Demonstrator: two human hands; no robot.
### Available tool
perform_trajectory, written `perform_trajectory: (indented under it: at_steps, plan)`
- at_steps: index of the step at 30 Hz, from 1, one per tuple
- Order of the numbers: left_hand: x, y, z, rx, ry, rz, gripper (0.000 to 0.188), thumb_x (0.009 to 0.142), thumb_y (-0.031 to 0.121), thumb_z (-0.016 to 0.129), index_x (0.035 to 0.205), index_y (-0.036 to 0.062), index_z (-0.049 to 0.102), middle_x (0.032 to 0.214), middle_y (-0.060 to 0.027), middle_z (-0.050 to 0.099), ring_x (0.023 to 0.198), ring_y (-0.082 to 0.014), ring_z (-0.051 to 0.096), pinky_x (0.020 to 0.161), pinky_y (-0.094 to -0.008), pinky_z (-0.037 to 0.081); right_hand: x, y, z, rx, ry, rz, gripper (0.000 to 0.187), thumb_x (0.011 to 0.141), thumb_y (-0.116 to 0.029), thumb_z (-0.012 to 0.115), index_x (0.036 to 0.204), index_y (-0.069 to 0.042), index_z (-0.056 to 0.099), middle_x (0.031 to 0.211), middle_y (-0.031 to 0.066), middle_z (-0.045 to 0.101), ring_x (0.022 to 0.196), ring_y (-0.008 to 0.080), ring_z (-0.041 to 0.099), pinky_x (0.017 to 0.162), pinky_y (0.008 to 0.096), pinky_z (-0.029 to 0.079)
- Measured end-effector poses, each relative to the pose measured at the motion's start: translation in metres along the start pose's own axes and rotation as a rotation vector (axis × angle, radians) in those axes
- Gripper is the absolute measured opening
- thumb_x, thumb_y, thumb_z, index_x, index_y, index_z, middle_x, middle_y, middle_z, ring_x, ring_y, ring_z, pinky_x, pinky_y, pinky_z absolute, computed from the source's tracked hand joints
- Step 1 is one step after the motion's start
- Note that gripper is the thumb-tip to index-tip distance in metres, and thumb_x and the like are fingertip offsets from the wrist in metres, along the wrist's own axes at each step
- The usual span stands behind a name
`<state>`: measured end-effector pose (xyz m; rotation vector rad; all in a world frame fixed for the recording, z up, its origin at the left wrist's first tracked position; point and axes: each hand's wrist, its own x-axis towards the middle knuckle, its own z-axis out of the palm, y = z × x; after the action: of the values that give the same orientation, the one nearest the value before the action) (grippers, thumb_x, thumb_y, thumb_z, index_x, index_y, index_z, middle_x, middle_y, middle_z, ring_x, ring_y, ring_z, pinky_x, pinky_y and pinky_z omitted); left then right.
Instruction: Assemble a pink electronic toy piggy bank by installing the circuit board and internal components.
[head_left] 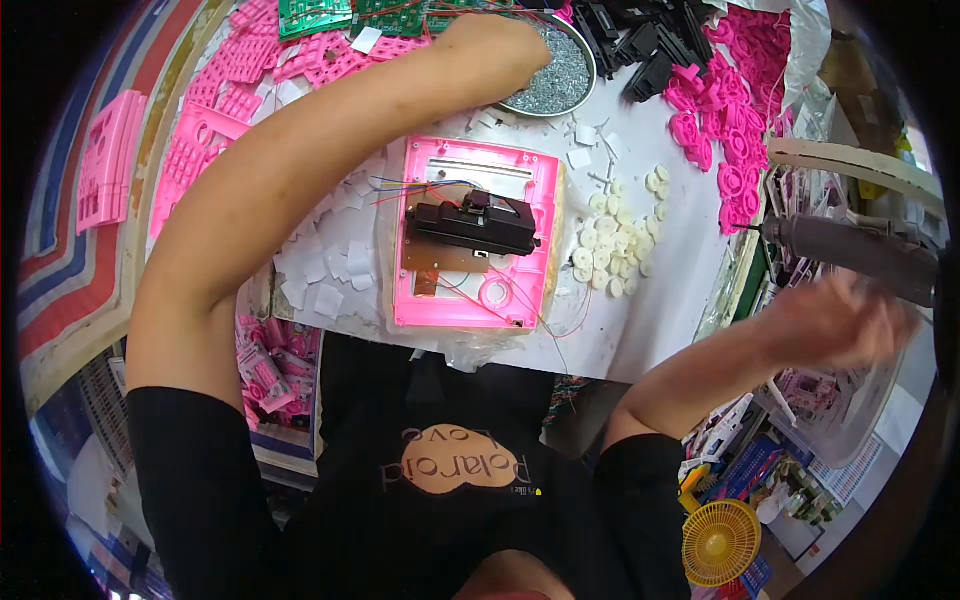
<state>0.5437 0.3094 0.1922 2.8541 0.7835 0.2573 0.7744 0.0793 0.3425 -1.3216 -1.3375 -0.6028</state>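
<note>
My left hand reaches across the table to a round metal bowl full of small silver screws. The back of the hand hides its fingers. At the right, my right hand is smeared by motion, close under a dark electric screwdriver whose bit points left; whether it grips the tool I cannot tell. In front of me lies a pink plastic housing, open side up. A black mechanism sits across it over a brown circuit board, with thin coloured wires running out.
White plastic wheels lie right of the housing, white paper squares left of it. Pink panels and green circuit boards are at the far left. Black parts and pink rings are heaped at the far right.
</note>
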Motion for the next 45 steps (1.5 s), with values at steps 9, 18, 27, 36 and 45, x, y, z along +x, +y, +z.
perform_trajectory:
  at_steps: [9,18,27,36,45]
  plan:
    - [-0.006,0.010,-0.022,0.027,0.091,-0.014,0.024,0.085,0.028,0.060,0.080,0.0068,0.071,0.083,-0.0173,0.070,0.079,-0.0382,0.070,0.072,-0.0506,0.056,-0.009,-0.012,0.076,1.274,-0.658,0.772,0.057,0.093,-0.014,0.062,0.144,0.000,0.039,0.091,0.0094,0.056,0.082,0.0216,0.055,0.082,0.0458,0.049]
    - [-0.145,0.064,-0.061,-0.589,0.232,0.122,0.013,0.083,0.009,0.070,0.095,0.0076,0.068,0.087,-0.0083,0.068,0.078,-0.0298,0.067,0.067,-0.0377,0.053,-0.047,-0.095,0.102,1.429,-0.568,0.548,0.043,0.098,-0.021,0.055,0.139,-0.012,0.045,0.067,-0.0013,0.045,0.059,0.0130,0.043,0.058,0.0328,0.041]
    - [-0.169,0.075,-0.051,-0.694,0.365,0.075,0.018,0.078,0.007,0.076,0.093,0.0061,0.066,0.087,-0.0078,0.068,0.076,-0.0283,0.067,0.066,-0.0359,0.054,-0.060,-0.125,0.084,1.384,-0.649,0.607,0.035,0.095,-0.022,0.066,0.125,-0.017,0.048,0.062,-0.0014,0.048,0.054,0.0145,0.045,0.049,0.0315,0.039]
    - [-0.177,0.081,-0.050,-0.402,0.455,-0.113,0.038,0.071,0.022,0.082,0.103,0.0105,0.066,0.093,-0.0033,0.067,0.082,-0.0233,0.063,0.076,-0.0389,0.043,-0.072,-0.118,0.101,1.514,-0.519,0.552,0.038,0.091,-0.009,0.071,0.120,-0.002,0.047,0.074,0.0093,0.059,0.067,0.0178,0.058,0.066,0.0348,0.052]
    - [-0.192,0.074,-0.026,-0.256,0.424,-0.092,0.045,0.067,0.033,0.082,0.104,0.0131,0.066,0.096,0.0034,0.065,0.087,-0.0172,0.058,0.085,-0.0398,0.032,-0.087,-0.124,0.114,1.289,-0.606,0.537,0.035,0.096,-0.020,0.066,0.121,-0.010,0.045,0.060,0.0024,0.047,0.054,0.0158,0.046,0.052,0.0338,0.044]
